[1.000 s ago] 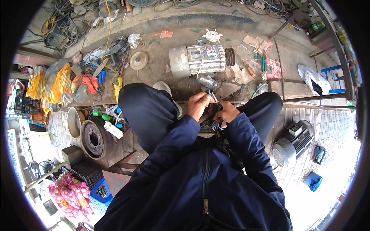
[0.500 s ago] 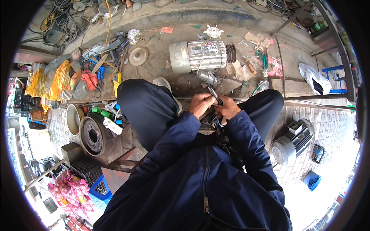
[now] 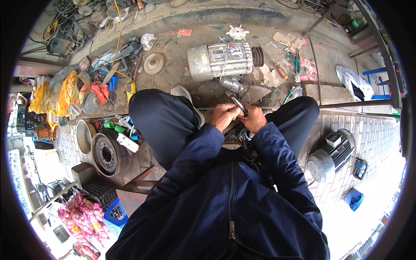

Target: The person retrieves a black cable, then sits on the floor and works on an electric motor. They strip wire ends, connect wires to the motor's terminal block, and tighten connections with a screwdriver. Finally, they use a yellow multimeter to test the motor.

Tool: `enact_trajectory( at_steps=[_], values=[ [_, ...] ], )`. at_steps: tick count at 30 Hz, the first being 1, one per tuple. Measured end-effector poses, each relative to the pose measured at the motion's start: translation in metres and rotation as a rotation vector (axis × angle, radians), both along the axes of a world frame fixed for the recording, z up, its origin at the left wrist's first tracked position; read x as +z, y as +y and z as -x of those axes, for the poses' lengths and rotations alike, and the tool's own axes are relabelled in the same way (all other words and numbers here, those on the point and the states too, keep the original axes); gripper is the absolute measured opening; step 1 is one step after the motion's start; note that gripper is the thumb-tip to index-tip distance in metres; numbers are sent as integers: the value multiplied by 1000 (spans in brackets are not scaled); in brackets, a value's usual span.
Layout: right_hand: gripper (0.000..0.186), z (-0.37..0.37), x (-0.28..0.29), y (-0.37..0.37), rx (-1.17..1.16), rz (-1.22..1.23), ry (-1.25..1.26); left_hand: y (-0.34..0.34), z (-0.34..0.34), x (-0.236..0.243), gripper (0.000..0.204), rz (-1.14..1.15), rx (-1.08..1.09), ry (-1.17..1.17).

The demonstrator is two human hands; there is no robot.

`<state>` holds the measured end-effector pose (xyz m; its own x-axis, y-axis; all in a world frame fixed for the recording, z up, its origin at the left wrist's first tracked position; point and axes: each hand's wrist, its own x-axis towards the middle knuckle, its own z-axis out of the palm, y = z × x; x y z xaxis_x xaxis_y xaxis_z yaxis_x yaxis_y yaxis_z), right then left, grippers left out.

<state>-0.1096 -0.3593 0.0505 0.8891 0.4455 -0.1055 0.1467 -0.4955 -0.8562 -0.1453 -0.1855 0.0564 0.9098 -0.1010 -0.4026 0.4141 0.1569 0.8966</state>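
Observation:
My two hands meet between my knees, both with fingers closed. A slim silver-and-dark metal tool (image 3: 238, 105) pokes up from between them, its tip pointing away and a little left; its exact kind does not show. My right hand (image 3: 254, 118) is wrapped round its lower part. My left hand (image 3: 224, 116) pinches beside it, thumb and fingers against the tool; anything smaller in that pinch is hidden. Just beyond them lies a silver cylindrical part (image 3: 232, 84), joined by a wire to a grey electric motor (image 3: 221, 62) with a dark pulley (image 3: 258, 56).
A white fan wheel (image 3: 237, 33), an orange-handled screwdriver (image 3: 281, 70) and a round metal disc (image 3: 154, 63) lie on the dirty work surface. Yellow bags (image 3: 69, 92) and scrap crowd the left. A rusty wheel hub (image 3: 105, 154) stands below; a second motor (image 3: 331, 155) sits on the right paving.
The whole view has shifted slightly. My hands stay together at the same spot, with the tool turned a little between them.

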Motion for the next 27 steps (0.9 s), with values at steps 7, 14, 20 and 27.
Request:
enact_trajectory(
  at_steps=[7, 14, 20, 27],
  values=[
    [28, 2, -17, 7, -74, 74, -50, -2, 0, -5, 23, -19, 34, 12],
    [31, -3, -45, 17, -114, 200, -13, -14, 4, -17, 23, -87, 224, 119],
    [35, 8, -76, 47, -211, 361, 140, -17, 11, -62, 25, -304, 383, 71],
    [36, 9, -150, 28, -247, 444, 195, -34, 39, 4, 22, -369, 242, -309]
  ],
)
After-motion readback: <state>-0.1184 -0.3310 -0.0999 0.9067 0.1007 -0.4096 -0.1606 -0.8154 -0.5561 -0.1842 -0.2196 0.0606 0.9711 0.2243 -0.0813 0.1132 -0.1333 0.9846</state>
